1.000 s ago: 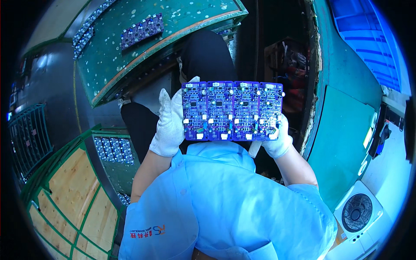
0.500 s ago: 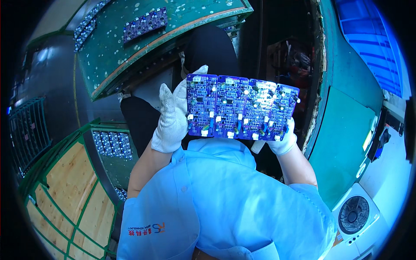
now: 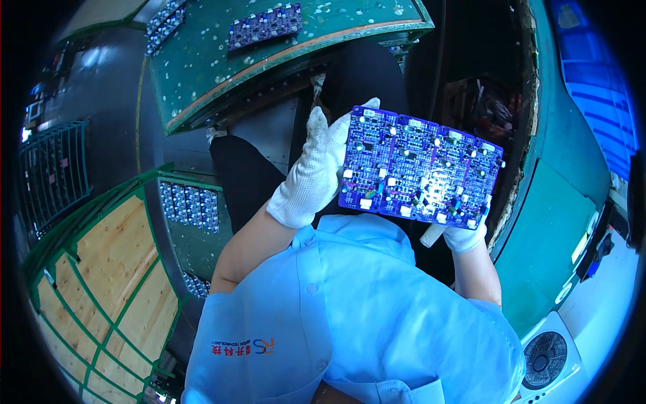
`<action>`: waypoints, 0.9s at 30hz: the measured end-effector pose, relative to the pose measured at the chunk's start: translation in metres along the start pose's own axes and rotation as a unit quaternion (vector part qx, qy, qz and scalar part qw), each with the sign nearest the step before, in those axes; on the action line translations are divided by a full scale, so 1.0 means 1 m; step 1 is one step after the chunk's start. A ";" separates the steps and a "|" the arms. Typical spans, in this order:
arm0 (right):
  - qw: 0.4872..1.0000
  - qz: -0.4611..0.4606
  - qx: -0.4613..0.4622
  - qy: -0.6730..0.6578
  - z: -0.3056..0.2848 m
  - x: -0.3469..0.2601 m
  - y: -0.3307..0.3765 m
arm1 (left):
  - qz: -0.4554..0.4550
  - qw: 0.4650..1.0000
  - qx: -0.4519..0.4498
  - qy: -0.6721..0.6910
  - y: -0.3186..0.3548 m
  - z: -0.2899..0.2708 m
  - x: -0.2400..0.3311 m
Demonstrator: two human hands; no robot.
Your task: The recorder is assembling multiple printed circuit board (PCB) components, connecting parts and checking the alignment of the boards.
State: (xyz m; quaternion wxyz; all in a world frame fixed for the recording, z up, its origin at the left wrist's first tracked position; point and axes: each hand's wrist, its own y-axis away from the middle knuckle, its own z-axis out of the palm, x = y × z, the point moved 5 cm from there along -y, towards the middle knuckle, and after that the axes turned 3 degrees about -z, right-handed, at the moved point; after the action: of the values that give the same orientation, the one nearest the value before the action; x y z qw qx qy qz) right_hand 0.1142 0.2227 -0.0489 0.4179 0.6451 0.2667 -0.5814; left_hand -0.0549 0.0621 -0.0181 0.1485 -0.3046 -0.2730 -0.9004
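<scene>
I hold a purple circuit board panel (image 3: 416, 168) in front of my body, made of several joined sections crowded with small components and white connectors. My left hand (image 3: 315, 165), in a white knit glove, grips its left edge with the thumb side spread and part of the fingers behind the board. At the lower right corner my right hand (image 3: 464, 236), gloved too, supports the panel from beneath; most of its fingers are hidden by it. The panel is tilted, its right end lower in view. A bright light reflection lies on its lower middle.
Another board panel (image 3: 265, 27) lies on the green worktable (image 3: 202, 71) ahead, with more boards (image 3: 165, 27) at its left end. Several boards (image 3: 190, 206) rest at left beside a green-framed wooden rack (image 3: 111, 249). A green surface (image 3: 548, 222), blue crate (image 3: 595, 67) and fan (image 3: 546, 359) are at right.
The panel has turned slightly clockwise, its right end dropping, and the reflection on it has shifted downward. The whole scene has slid toward the right in view. Both hands keep their hold.
</scene>
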 end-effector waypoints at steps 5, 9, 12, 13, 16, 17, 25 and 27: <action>0.945 0.099 0.070 -0.304 -0.004 0.022 -0.002 | -0.022 0.999 -0.009 0.022 -0.001 -0.001 -0.003; 0.949 0.072 0.040 -0.304 -0.001 0.015 -0.001 | -0.018 0.999 0.006 0.028 -0.003 -0.003 -0.007; 0.943 0.097 0.046 -0.316 0.004 0.011 -0.001 | -0.012 0.998 0.045 -0.033 -0.003 -0.011 -0.010; 0.940 0.108 0.050 -0.320 0.004 0.010 0.000 | -0.007 0.993 0.078 -0.085 -0.003 -0.016 -0.012; 0.997 0.033 0.046 -0.058 0.002 -0.002 0.002 | 0.269 0.869 0.127 -0.396 0.010 -0.028 0.006; 0.994 0.047 0.058 -0.082 0.000 0.000 0.002 | 0.377 0.754 0.157 -0.514 0.017 -0.025 0.012; 0.982 -0.057 -0.050 0.176 0.010 -0.020 -0.001 | 0.524 0.432 0.028 -0.734 0.022 -0.011 0.013; 0.986 0.022 -0.052 0.155 0.007 -0.010 -0.001 | 0.530 0.465 0.034 -0.708 0.024 -0.001 0.016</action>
State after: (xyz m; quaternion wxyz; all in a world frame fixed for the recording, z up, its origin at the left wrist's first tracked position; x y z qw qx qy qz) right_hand 0.1075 0.2186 -0.0392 0.4174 0.7107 0.3439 -0.4500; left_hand -0.0577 0.0406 0.0006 0.3635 -0.9188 -0.1017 -0.1154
